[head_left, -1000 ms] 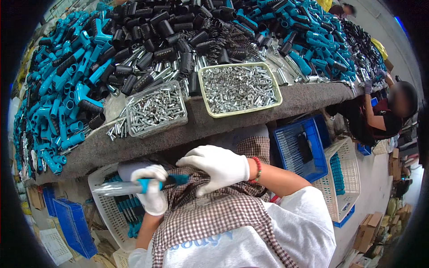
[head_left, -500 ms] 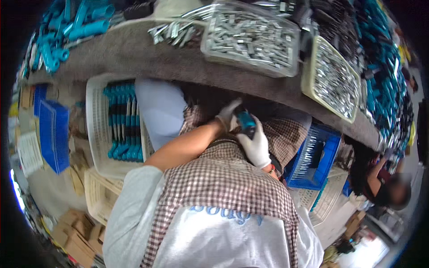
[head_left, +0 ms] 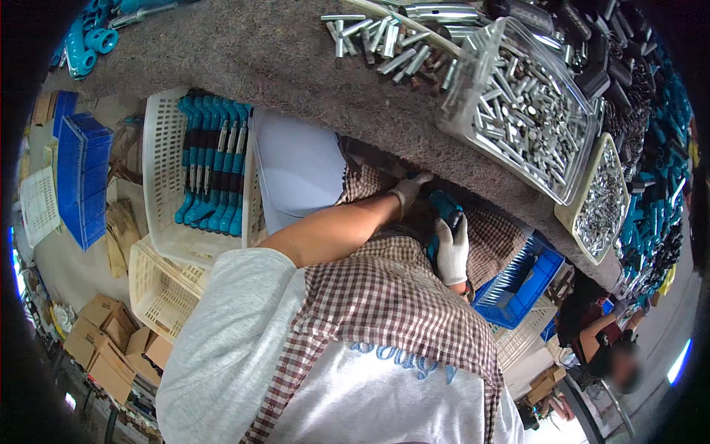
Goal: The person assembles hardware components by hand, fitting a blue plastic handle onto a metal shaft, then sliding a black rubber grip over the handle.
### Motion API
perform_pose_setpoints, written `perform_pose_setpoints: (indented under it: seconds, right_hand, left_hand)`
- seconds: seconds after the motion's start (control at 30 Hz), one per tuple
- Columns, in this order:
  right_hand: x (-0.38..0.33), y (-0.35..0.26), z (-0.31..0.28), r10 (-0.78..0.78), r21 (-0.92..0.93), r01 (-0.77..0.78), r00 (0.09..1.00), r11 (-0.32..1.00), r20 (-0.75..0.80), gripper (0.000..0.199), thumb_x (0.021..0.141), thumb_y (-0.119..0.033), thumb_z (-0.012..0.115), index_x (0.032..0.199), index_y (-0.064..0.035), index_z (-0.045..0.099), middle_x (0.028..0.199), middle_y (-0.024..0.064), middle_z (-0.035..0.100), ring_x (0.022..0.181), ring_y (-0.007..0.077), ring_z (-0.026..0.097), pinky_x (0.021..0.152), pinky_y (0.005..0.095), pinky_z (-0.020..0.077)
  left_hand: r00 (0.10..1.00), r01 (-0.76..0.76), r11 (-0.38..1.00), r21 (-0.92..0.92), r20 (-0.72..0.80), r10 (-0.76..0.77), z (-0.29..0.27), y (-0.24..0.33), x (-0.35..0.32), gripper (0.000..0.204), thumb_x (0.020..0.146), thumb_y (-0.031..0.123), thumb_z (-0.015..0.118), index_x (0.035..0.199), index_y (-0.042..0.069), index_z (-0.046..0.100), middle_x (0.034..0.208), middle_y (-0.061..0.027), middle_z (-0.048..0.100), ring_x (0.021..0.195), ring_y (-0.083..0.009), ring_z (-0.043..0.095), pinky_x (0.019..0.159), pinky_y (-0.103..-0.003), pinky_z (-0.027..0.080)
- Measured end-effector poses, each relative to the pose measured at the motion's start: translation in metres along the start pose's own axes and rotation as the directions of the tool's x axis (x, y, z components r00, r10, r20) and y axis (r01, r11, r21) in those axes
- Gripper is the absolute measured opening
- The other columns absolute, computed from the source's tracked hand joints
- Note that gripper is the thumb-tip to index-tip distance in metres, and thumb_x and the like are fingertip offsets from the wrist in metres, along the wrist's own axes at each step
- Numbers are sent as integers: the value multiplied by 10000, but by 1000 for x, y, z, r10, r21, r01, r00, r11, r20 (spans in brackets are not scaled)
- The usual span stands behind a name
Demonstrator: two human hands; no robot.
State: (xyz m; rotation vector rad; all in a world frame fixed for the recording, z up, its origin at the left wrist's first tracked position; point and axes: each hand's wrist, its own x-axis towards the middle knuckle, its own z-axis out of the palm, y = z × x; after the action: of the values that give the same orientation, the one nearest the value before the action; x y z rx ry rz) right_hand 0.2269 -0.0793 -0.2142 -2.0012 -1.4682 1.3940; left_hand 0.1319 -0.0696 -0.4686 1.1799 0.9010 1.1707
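Left hand (head_left: 409,189), right hand (head_left: 452,251) gripping teal handle (head_left: 444,204)

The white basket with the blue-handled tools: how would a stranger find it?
Start at the grey felt-covered bench. Below its edge, on the person's left, sits the white basket. It alone holds a row of blue-handled tools; the white basket below it looks empty.

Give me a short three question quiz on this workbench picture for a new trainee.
1. True or false: both hands wear white gloves.
2. What colour is the part held between the left hand and right hand?
A. teal
B. red
C. yellow
3. What fills the clear tray on the felt-covered bench?

Key:
1. True
2. A: the teal part
3. Small silver metal pins
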Motion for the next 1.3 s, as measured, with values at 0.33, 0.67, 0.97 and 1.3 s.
perform_pose_setpoints:
  seconds: [0.33,0.67,0.97,1.3]
  right_hand:
    - [37,-75,18,-173,-707,314,948,634,266,471,823,-390,639,1030,28,582,808,261,659,793,439,645,702,493,522]
    - [68,-23,32,-407,-490,581,811,650,421,260,897,-303,526,994,-97,651,964,163,684,898,396,640,733,449,508]
    - [79,6,45,-270,-558,369,929,743,254,211,849,-270,560,892,-125,708,923,162,705,882,339,679,696,398,530]
    - [86,27,64,-110,-603,299,937,740,331,430,917,-361,466,1240,-99,575,1267,194,567,1176,340,536,972,446,419]
  left_hand:
    - [466,431,814,-390,-676,-571,-26,59,32,448,887,293,614,1263,52,570,1195,-184,615,1136,-325,570,960,-407,443]
    - [868,493,590,639,-410,-281,-14,197,78,384,933,232,410,1217,56,599,1242,-160,609,1098,-330,595,980,-418,441]
    - [934,295,624,724,-356,-29,4,171,99,382,933,237,414,1212,54,601,1231,-156,616,1092,-333,597,975,-417,444]
    - [952,178,628,758,-294,84,-11,163,76,380,933,242,419,1206,53,603,1219,-152,623,1085,-336,600,968,-416,447]
